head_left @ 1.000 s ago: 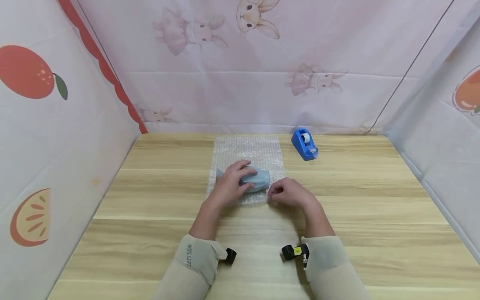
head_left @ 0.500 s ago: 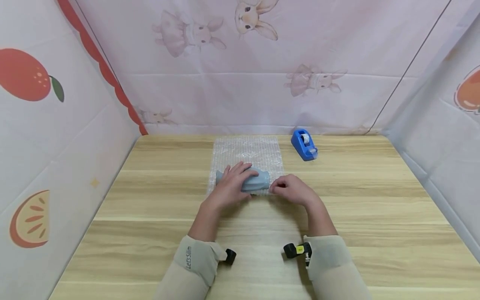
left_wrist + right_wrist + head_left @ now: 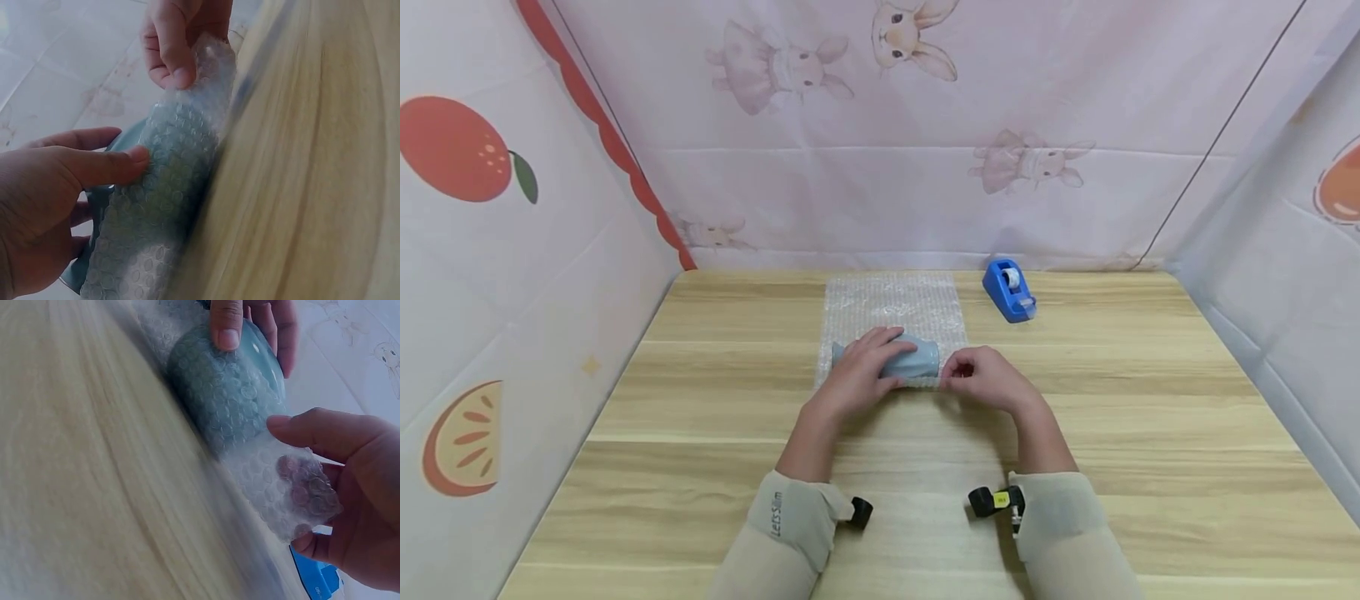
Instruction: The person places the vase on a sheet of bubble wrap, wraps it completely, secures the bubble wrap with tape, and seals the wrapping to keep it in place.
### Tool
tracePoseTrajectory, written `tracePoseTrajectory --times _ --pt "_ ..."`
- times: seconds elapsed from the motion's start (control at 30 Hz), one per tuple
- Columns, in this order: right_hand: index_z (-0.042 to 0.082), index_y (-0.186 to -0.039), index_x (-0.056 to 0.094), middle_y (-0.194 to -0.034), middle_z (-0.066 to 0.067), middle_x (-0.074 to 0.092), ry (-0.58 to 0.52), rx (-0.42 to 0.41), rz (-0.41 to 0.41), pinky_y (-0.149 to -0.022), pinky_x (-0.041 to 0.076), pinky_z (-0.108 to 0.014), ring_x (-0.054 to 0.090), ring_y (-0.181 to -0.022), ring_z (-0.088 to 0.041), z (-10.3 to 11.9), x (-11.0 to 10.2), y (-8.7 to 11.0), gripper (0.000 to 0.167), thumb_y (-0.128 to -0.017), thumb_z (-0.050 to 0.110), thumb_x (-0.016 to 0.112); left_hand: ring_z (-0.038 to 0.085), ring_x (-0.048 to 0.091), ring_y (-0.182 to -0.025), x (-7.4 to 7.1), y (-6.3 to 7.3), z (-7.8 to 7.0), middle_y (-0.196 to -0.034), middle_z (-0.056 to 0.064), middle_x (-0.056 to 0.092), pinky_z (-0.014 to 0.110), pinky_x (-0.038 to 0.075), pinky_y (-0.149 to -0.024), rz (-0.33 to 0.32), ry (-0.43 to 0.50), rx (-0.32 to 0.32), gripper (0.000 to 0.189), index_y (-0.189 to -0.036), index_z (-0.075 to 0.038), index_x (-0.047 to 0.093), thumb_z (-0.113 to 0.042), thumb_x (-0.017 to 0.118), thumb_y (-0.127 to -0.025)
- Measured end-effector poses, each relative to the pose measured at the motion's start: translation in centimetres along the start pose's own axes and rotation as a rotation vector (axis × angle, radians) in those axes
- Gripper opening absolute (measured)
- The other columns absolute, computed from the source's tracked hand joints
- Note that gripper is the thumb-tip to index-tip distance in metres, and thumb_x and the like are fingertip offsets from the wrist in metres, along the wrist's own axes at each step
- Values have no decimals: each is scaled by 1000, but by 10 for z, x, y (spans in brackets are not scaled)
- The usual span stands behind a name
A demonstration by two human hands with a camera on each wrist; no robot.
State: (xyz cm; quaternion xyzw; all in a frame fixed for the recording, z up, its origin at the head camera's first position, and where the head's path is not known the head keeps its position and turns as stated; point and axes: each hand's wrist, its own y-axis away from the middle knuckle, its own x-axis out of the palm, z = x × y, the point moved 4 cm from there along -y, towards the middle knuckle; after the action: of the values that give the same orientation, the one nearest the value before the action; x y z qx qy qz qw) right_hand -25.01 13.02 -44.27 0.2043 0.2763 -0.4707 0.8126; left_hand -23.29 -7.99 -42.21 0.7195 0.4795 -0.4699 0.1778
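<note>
A pale blue-green glossy vase (image 3: 919,355) lies on its side on a sheet of bubble wrap (image 3: 895,300). My left hand (image 3: 859,372) grips the vase's body from above, its thumb pressing a raised flap of the wrap against the near side. That flap covers much of the vase (image 3: 112,206) in the left wrist view. By the vase's right end, my right hand (image 3: 990,379) pinches the sheet's near right corner. In the right wrist view, its fingers show through the clear wrap (image 3: 269,487). Part of the vase is hidden under my left hand.
A blue tape dispenser (image 3: 1009,290) with a roll of clear tape stands at the back right of the wooden table (image 3: 1150,417). Printed cloth walls (image 3: 880,200) close off the back and both sides. Black wrist cameras (image 3: 861,513) hang at the sleeves.
The near edge of the bubble wrap has come up off the table against the vase. My right hand rose slightly with its corner, and my left thumb moved onto the flap.
</note>
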Motion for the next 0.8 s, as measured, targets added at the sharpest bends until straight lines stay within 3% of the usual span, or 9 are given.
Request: tracePoseTrajectory --times 0.27,0.43,0.57,0.7,0.8 --pt "15 -92 71 -88 -1 66 -23 -10 -36 -73 47 -33 55 -82 -19 5 -2 0 7 -87 18 73 27 42 -137 -4 2 -1 -148 9 48 52 38 -106 42 24 -1 50 -134 -22 60 -20 76 -87" --pt "16 -110 64 -111 -3 60 -45 -95 -111 -84 48 -43 54 -102 -26 19 -2 -2 38 -78 21 84 29 43 -136 -6 3 -3 -146 11 49 52 36 -108 98 67 -24 50 -136 -18 58 -19 74 -89" --pt "15 -126 60 -130 -6 56 48 -134 -116 -98 46 -49 51 -119 -30 33 3 -4 55 -77 21 85 26 49 -130 -8 4 -2 -145 10 51 48 40 -107 130 136 -78 64 -146 -16 45 -18 74 -89" --pt "16 -130 62 -132 -7 58 211 -135 -123 -100 45 -50 50 -122 -29 49 5 -2 56 -78 23 84 24 49 -129 -9 3 -1 -149 12 47 44 41 -107 147 198 -115 80 -154 -17 29 -17 75 -88" --pt "16 -129 64 -130 -8 60 279 -140 -123 -99 45 -51 53 -120 -30 60 5 1 55 -78 24 84 25 51 -124 -10 2 -1 -148 13 44 43 43 -104 136 217 -111 81 -154 -18 29 -17 76 -87"
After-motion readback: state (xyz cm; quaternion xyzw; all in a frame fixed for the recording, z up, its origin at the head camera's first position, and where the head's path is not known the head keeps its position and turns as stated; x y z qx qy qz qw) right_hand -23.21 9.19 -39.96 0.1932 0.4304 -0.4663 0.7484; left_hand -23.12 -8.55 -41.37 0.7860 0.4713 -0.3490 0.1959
